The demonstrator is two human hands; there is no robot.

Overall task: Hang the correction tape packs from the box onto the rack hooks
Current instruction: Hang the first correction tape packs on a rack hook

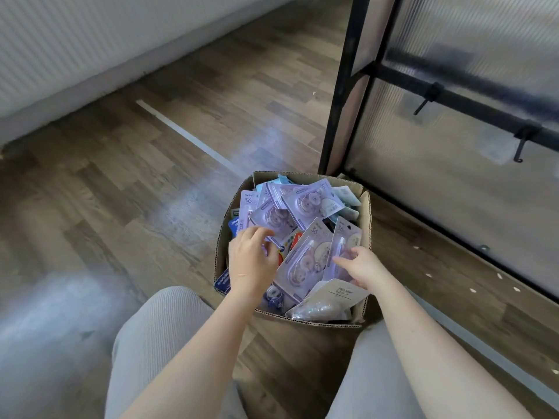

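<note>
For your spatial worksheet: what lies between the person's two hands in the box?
In the head view, a purple pack lies between the left hand and right hand.

Boxes: we see 1 cardboard box (365, 219) on the floor.
Purple packs: approx 6 purple correction tape packs (305, 258) we can make out on top; more underneath, can't count.
Pale packs: 1 cream pack (338, 293) at near edge.
Rack hooks: 2 hooks (521, 146) on the black rack (341, 86).
Hands: 2, left hand (251, 261) and right hand (364, 267).
</note>
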